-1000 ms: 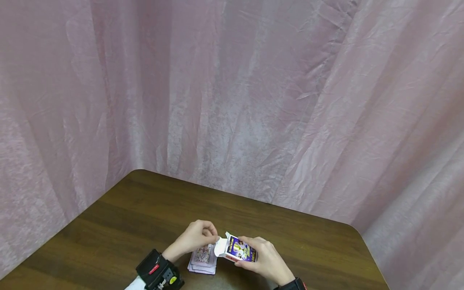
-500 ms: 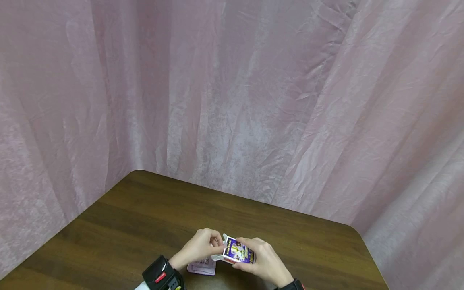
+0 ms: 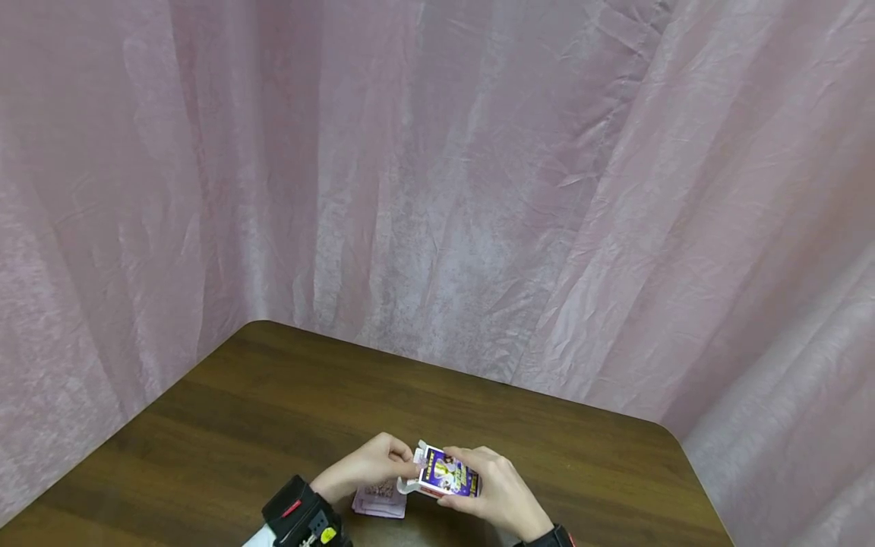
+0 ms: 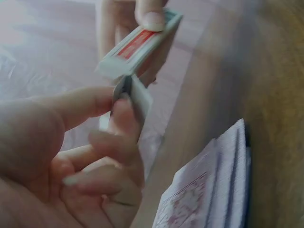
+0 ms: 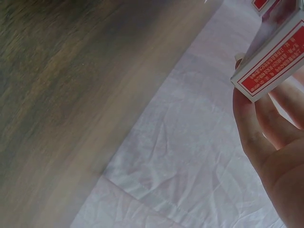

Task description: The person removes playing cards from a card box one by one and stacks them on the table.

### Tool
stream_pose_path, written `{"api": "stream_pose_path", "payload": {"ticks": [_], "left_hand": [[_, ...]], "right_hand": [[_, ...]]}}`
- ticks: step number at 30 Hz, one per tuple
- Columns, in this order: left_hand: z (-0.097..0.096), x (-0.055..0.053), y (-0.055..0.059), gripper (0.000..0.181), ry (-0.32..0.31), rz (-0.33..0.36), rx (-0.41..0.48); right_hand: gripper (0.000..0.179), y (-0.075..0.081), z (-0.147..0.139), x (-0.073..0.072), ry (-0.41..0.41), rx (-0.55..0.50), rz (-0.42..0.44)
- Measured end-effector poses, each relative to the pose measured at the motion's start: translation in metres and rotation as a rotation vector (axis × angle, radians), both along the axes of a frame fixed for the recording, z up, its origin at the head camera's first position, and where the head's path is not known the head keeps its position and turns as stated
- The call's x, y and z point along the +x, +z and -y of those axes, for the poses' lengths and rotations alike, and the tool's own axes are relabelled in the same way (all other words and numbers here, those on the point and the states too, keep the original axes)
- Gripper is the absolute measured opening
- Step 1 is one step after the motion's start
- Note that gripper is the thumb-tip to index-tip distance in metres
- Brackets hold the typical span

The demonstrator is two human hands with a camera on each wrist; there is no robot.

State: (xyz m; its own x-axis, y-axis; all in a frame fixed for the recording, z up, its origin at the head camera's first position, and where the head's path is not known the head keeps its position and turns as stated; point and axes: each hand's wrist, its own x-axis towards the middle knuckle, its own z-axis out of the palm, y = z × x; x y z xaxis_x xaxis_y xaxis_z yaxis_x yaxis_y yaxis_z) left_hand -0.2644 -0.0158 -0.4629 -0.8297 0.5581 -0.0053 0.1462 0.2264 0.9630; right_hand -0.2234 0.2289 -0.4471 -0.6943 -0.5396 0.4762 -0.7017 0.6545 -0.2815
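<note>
Above the table, my right hand [image 3: 497,486] grips a purple and yellow playing card box [image 3: 447,472] by its sides, with its flapped end toward my left hand. In the right wrist view, the box [image 5: 273,71] has a red and white printed edge. My left hand [image 3: 379,460] pinches a pale flap [image 4: 142,100] at that end between thumb and forefinger, its other fingers curled. A pinkish patch shows in the opening. Below the left hand lies a loosely squared stack of playing cards [image 3: 379,505], patterned backs up, partly hidden by the hand.
The brown wooden table [image 3: 287,395] reaches back to a pink curtain [image 3: 437,190] hanging behind it. A black strapped device [image 3: 301,513] sits on the left wrist, and a black band [image 3: 550,536] on the right.
The left hand first moves right against the box's end, bending the flap down, then draws back slightly left. The right hand and box shift only a little left.
</note>
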Motion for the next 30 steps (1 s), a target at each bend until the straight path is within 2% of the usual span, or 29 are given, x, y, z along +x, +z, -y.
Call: {"api": "stream_pose_path", "payload": {"ticks": [4, 13, 21, 30], "left_hand": [[0.011, -0.004, 0.004, 0.023, -0.032, 0.059, 0.023], [0.035, -0.014, 0.010, 0.013, -0.110, 0.201, 0.132], [0.055, -0.022, 0.013, 0.024, -0.074, 0.184, 0.167], [0.063, -0.029, 0.015, 0.035, 0.008, 0.173, 0.209]], "right_hand": [[0.057, 0.000, 0.000, 0.000, -0.011, 0.001, 0.011], [0.056, -0.001, 0.001, 0.000, -0.026, 0.006, 0.040], [0.057, -0.004, 0.001, 0.000, -0.020, 0.010, 0.025], [0.055, -0.005, 0.001, 0.000, -0.023, 0.011, 0.039]]}}
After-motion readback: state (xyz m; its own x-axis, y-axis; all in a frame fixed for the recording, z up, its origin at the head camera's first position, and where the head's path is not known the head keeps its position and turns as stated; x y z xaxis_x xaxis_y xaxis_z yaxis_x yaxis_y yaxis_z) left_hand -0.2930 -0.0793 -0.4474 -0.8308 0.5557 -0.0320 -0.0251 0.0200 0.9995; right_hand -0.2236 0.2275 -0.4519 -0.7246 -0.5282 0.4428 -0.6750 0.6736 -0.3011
